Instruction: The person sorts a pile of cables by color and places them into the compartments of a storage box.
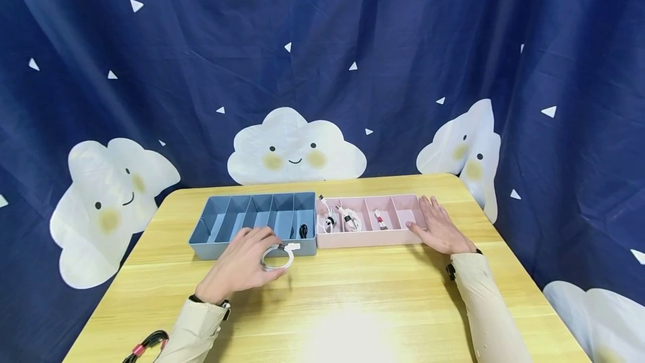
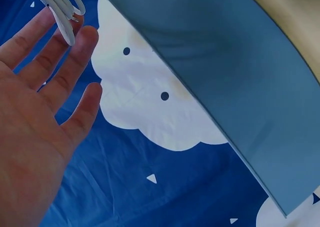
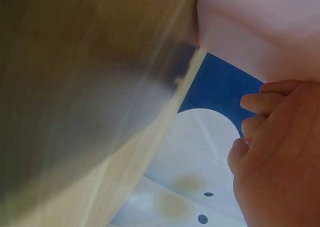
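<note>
My left hand (image 1: pixel 247 259) pinches a coiled white cable (image 1: pixel 291 255) between thumb and fingers, above the table just in front of the blue divided box (image 1: pixel 211 250). In the left wrist view the white cable (image 2: pixel 62 17) sits at the fingertips, with the other fingers spread. My right hand (image 1: pixel 440 228) rests at the right end of the pink divided box (image 1: pixel 368 240), its fingers along the end wall and its thumb over the front rim. The right wrist view shows that hand (image 3: pixel 280 157) against the pink wall (image 3: pixel 250 32); its contact is partly hidden.
A black cable (image 1: pixel 303 231) lies in the blue box's rightmost compartment. White cables (image 1: pixel 330 222) (image 1: pixel 351 220) and a white cable with a red tie (image 1: pixel 380 220) lie in pink compartments. A black cable with a red tie (image 1: pixel 146 346) is by my left sleeve on the wooden table (image 1: pixel 322 284).
</note>
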The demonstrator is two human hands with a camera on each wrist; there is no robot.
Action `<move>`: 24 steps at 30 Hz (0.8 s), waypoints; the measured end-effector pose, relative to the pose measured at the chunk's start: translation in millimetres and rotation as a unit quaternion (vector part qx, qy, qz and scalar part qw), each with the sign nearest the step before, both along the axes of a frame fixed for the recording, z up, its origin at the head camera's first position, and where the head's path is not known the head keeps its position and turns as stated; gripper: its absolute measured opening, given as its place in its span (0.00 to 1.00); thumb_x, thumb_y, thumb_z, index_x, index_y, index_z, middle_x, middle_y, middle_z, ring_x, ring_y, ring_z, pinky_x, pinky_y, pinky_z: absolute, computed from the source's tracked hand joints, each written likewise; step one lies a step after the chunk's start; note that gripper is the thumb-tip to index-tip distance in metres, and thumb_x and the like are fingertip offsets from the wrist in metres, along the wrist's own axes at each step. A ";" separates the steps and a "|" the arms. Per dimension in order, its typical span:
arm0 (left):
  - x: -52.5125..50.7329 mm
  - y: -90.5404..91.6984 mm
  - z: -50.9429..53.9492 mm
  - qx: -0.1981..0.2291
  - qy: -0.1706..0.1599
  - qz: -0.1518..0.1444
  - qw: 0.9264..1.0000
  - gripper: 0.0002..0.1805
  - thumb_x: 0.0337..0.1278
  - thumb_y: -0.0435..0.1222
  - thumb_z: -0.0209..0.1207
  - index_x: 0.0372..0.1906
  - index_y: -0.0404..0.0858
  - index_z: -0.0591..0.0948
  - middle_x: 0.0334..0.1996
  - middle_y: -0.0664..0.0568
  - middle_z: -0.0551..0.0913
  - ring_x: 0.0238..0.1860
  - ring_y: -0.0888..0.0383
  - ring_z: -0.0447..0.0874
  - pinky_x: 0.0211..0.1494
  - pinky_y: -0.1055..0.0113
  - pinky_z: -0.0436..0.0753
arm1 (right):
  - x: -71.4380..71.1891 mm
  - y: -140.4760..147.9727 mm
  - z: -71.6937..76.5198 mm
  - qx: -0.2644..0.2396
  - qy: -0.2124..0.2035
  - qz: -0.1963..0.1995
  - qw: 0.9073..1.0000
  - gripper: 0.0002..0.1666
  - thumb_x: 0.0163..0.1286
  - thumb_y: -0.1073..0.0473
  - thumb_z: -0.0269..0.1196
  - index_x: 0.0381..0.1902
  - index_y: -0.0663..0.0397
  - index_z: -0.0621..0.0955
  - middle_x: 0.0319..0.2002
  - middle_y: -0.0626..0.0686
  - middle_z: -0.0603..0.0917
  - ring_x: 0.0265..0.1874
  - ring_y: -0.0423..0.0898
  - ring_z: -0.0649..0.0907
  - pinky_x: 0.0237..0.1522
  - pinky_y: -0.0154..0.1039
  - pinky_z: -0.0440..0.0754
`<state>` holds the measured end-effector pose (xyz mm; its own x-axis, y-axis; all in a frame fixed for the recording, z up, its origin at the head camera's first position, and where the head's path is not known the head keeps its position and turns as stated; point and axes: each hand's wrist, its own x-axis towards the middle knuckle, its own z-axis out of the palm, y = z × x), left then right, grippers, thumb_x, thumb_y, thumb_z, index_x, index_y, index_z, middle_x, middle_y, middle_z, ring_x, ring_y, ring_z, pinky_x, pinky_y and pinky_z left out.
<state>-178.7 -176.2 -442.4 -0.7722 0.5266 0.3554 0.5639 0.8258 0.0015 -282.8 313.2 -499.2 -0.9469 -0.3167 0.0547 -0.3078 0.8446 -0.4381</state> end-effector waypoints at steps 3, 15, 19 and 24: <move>-1.7 2.3 2.0 0.000 0.001 0.000 1.000 0.30 0.48 0.65 0.68 0.48 0.49 0.87 0.44 0.59 0.83 0.46 0.58 0.81 0.56 0.57 0.75 | -0.1 -0.3 0.3 -0.002 0.000 0.002 1.000 0.56 0.78 0.35 0.49 0.81 0.73 0.46 0.82 0.72 0.44 0.82 0.70 0.41 0.80 0.69 0.40; -9.3 11.2 11.6 0.010 0.002 -0.014 1.000 0.30 0.47 0.64 0.70 0.47 0.47 0.87 0.44 0.58 0.83 0.45 0.57 0.81 0.55 0.55 0.76 | -0.1 0.5 0.7 0.004 -0.006 -0.002 1.000 0.56 0.78 0.35 0.49 0.81 0.73 0.45 0.82 0.72 0.44 0.82 0.72 0.42 0.79 0.70 0.40; -11.3 13.7 13.9 0.013 0.006 -0.019 1.000 0.30 0.47 0.63 0.71 0.47 0.45 0.87 0.44 0.57 0.84 0.46 0.56 0.82 0.55 0.55 0.76 | 0.0 0.6 0.4 0.004 -0.007 -0.001 1.000 0.56 0.78 0.35 0.49 0.81 0.73 0.45 0.82 0.72 0.43 0.82 0.71 0.40 0.79 0.70 0.39; -14.1 16.6 16.8 0.015 0.003 -0.021 1.000 0.30 0.46 0.62 0.71 0.47 0.45 0.87 0.44 0.56 0.84 0.47 0.55 0.82 0.56 0.55 0.76 | 0.4 0.5 0.5 0.004 -0.006 -0.001 1.000 0.56 0.78 0.35 0.49 0.81 0.73 0.45 0.82 0.71 0.42 0.82 0.71 0.41 0.80 0.69 0.39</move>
